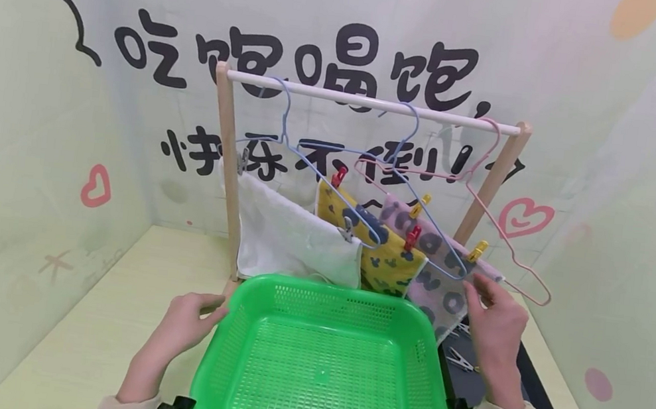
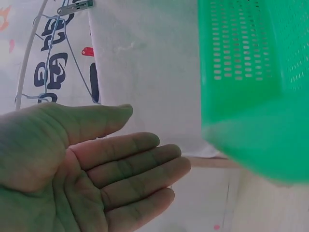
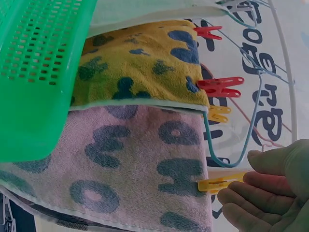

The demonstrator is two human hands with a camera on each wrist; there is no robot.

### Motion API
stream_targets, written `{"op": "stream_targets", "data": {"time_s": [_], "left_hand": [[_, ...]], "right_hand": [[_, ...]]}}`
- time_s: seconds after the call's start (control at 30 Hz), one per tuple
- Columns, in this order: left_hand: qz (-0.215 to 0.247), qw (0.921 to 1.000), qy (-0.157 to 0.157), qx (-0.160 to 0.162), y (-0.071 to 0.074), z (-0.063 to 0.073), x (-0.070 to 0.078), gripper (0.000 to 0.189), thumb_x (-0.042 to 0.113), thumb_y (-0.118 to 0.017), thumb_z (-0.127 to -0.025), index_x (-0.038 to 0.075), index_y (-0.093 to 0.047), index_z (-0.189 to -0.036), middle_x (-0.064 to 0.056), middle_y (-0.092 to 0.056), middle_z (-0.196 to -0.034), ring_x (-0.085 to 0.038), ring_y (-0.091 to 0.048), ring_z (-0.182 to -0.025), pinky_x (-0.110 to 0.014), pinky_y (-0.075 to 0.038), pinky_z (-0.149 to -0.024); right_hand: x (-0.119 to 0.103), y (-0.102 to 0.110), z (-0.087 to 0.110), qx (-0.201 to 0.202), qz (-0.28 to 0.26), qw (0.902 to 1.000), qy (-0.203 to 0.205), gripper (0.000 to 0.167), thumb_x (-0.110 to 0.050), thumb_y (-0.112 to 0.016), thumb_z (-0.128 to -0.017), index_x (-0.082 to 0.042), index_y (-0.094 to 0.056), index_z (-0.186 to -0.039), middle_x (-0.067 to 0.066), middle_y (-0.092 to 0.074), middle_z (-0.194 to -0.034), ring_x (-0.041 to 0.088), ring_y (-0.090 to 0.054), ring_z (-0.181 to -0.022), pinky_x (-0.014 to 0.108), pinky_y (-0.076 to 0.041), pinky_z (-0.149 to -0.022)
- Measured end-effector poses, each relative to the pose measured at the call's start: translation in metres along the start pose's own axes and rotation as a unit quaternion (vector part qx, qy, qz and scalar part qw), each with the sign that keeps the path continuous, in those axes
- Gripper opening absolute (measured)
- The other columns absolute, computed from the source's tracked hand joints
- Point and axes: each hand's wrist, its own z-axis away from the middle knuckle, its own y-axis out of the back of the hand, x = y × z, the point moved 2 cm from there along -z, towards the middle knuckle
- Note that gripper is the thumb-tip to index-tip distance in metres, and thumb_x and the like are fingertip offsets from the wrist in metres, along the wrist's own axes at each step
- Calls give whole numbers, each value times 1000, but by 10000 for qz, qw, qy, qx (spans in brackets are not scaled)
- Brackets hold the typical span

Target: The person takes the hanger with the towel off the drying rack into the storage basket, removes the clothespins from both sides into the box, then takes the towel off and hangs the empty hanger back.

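Note:
My left hand is beside the left rim of a green plastic basket, its fingers extended and holding nothing in the left wrist view. My right hand, fingers loosely bent and also holding nothing, is near the pink towel with grey letters. A yellow clothespin clips that towel to a pink hanger. Red clothespins fasten a yellow towel to a blue hanger. On another blue hanger, a white towel hangs from grey clothespins.
A wooden rack with a white rod stands behind the basket on a pale table. To the right, partly under the right arm, lies a dark tray with loose clothespins. White printed walls surround the table.

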Motion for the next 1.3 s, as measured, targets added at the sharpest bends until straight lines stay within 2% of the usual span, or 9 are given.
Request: {"op": "stream_targets", "data": {"time_s": [0.13,0.17,0.37,0.47,0.67,0.8,0.93,1.03,1.3], "left_hand": [[26,9999,76,-90,2,3,-5,29,8,-59,-91,-15,-61,-109,-28,-63,-106,-40,-63,-96,-49,-52,-83],[45,9998,128,-133,3,4,-7,29,8,-59,-91,-15,-61,-109,-28,-64,-106,-39,-63,-96,-48,-52,-83],[260,9985,295,-393,0,7,-17,29,9,-60,-90,-15,-62,-106,-28,-64,-104,-38,-64,-94,-46,-54,-80],[388,9977,295,-477,-3,8,-21,29,8,-62,-89,-15,-62,-106,-27,-65,-103,-36,-64,-92,-44,-55,-77],[577,9964,229,-583,-9,10,-30,29,8,-64,-87,-14,-63,-106,-26,-65,-103,-35,-65,-92,-43,-55,-77],[672,9952,296,-649,-13,13,-35,30,9,-65,-87,-14,-63,-106,-25,-65,-103,-34,-65,-93,-42,-55,-78],[827,9932,422,-698,-16,15,-37,31,10,-65,-87,-14,-63,-107,-25,-65,-105,-35,-64,-94,-43,-54,-79],[977,9918,467,-680,-18,16,-39,32,11,-65,-87,-14,-62,-108,-25,-65,-106,-35,-64,-95,-44,-54,-81],[1199,9894,479,-666,-21,18,-43,34,12,-65,-88,-14,-61,-109,-26,-64,-107,-35,-64,-95,-44,-54,-81]], "right_hand": [[1,4,-8,105,16,9998,-178,20,2,-70,-82,9,-68,-100,23,-68,-89,35,-67,-77,-6,-33,-70],[1,5,-10,128,30,9997,-226,20,1,-69,-82,9,-68,-101,24,-68,-90,35,-67,-78,-3,-38,-71],[5,10,-20,287,98,9984,-481,23,-5,-69,-85,9,-67,-104,24,-68,-96,36,-67,-84,8,-46,-75],[8,13,-25,447,146,9974,-546,25,-7,-69,-86,7,-67,-106,23,-68,-99,35,-66,-88,2,-42,-77],[15,17,-34,876,134,9960,-90,24,-1,-69,-83,10,-66,-104,25,-67,-97,38,-65,-88,-5,-31,-76],[19,18,-39,973,185,9950,159,24,3,-70,-81,10,-66,-104,26,-67,-96,39,-64,-88,-4,-32,-79],[22,18,-43,857,386,9953,239,27,2,-70,-80,11,-65,-106,27,-66,-99,41,-63,-90,28,-51,-86],[24,17,-46,749,504,9953,339,29,3,-71,-80,12,-64,-106,29,-65,-100,43,-61,-91,54,-47,-83],[30,16,-54,562,651,9951,498,28,3,-69,-80,12,-64,-106,30,-64,-99,46,-59,-91,56,-45,-75]]}}
